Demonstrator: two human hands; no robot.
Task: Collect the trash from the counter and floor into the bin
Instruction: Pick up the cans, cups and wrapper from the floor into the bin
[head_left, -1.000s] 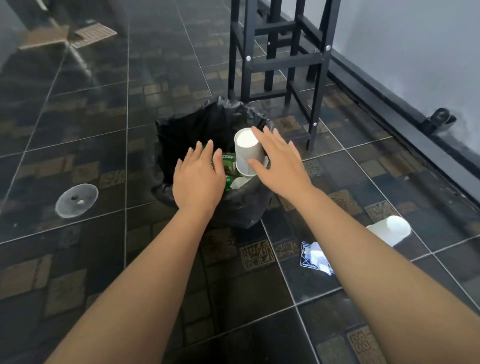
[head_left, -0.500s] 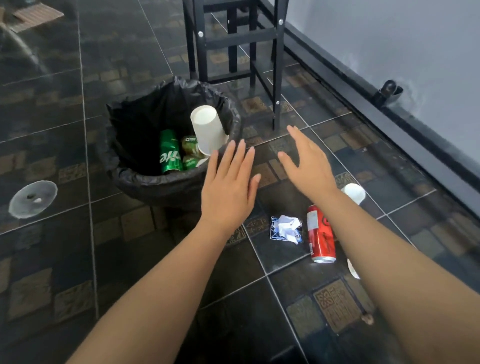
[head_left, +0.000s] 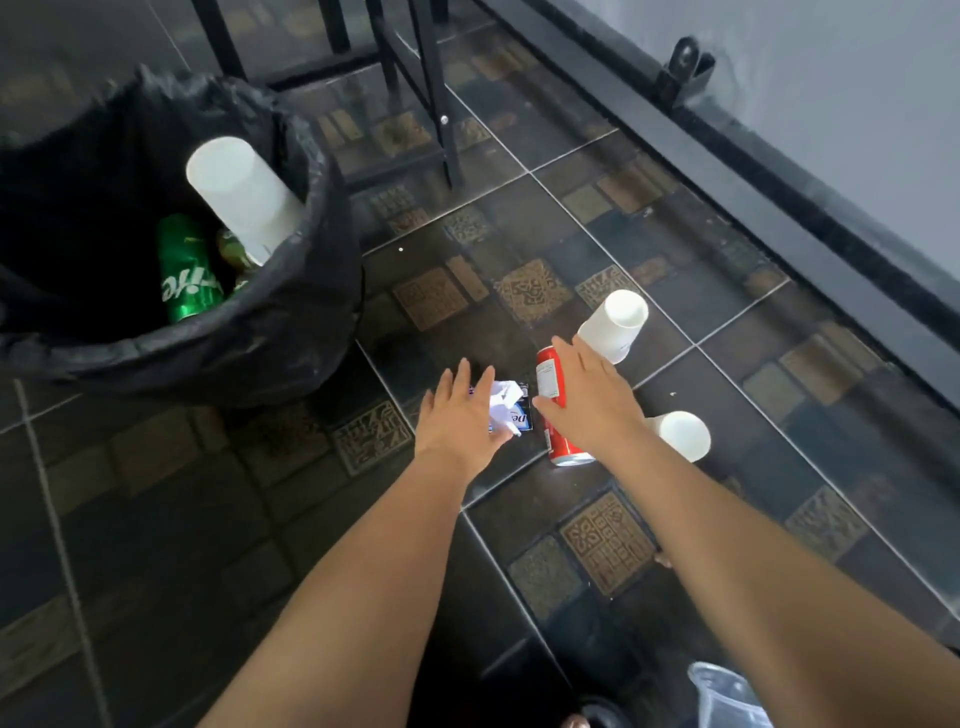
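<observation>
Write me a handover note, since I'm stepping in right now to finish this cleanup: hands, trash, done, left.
Left hand: open, empty, over the crumpled wrapper.
Right hand: open, empty, over the red can.
Done: white cup and green can in the bin.
Left on the floor: wrapper, red can, two white cups.

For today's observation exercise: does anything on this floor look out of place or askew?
Yes. Litter lies on the tiles beside the bin: a red can on its side, a crumpled wrapper and two tipped white cups. Both open hands, left hand and right hand, hover over it.
</observation>
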